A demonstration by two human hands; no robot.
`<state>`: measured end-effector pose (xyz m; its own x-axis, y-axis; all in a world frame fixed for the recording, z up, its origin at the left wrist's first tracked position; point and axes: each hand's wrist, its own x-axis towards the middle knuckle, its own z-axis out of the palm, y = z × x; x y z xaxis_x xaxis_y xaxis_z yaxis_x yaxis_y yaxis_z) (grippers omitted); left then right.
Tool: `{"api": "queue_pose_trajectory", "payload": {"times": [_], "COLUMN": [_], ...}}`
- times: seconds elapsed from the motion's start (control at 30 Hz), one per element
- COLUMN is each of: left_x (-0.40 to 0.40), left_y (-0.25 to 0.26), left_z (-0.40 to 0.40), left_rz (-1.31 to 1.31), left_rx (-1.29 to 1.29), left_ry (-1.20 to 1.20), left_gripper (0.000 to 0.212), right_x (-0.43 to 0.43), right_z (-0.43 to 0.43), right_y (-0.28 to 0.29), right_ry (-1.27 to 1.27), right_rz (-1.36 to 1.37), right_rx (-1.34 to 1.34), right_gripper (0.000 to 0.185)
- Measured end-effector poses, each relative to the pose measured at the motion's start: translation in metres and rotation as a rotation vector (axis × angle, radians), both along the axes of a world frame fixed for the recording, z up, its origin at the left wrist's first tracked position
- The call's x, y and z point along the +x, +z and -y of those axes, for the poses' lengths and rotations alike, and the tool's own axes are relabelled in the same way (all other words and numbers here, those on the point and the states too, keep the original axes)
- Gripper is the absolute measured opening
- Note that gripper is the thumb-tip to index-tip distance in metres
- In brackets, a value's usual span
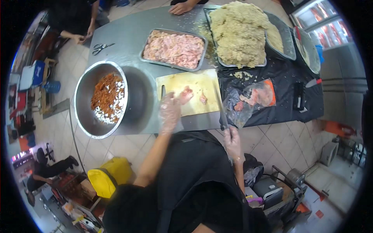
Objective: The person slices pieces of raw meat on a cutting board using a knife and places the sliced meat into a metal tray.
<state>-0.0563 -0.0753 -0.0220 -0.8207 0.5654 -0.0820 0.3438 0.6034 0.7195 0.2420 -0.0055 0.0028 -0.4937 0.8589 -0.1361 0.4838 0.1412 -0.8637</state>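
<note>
My left hand (170, 112), in a clear plastic glove, is over the left part of a worn cutting board (191, 78), its fingers beside a piece of raw meat (186, 95). Whether they touch the meat cannot be told. My right hand (233, 143), gloved too, grips a long knife (222, 112) by its handle at the board's right edge, blade pointing away from me. A smaller meat piece (203, 98) lies on the board's right half. To the right, an open plastic bag (243, 113) has raw meat pieces (256, 96) on it.
A steel bowl (127, 87) with reddish-brown seasoning stands left, scissors (102, 48) behind it. Beyond the board are a tray of raw meat (174, 50) and a tray heaped with pale breading (240, 32). A red-handled knife (313, 83) lies right. Two people's hands (181, 8) are across the table.
</note>
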Motion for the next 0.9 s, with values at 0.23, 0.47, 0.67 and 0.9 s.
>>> {"api": "queue_pose_trajectory", "payload": {"times": [0.23, 0.47, 0.67, 0.9], "left_x": [0.001, 0.033, 0.045, -0.019], "left_y": [-0.024, -0.020, -0.050, -0.015], "left_z": [0.027, 0.002, -0.055, -0.083], "left_rz": [-0.397, -0.771, -0.676, -0.404], "left_rx": [0.117, 0.096, -0.115, 0.259], "left_ry": [-0.204, -0.503, -0.645, -0.177], "left_gripper": [0.037, 0.032, 0.020, 0.019], "right_x": [-0.064, -0.012, 0.005, -0.001], "right_z": [0.008, -0.003, -0.017, -0.008], "right_y": [-0.004, -0.023, -0.037, -0.030], "right_ry": [0.197, -0.026, -0.105, -0.201], "right_rz": [0.029, -0.110, -0.173, -0.194], "right_rx": [-0.179, -0.191, -0.088, -0.197], "right_gripper": [0.026, 0.020, 0.019, 0.018]}}
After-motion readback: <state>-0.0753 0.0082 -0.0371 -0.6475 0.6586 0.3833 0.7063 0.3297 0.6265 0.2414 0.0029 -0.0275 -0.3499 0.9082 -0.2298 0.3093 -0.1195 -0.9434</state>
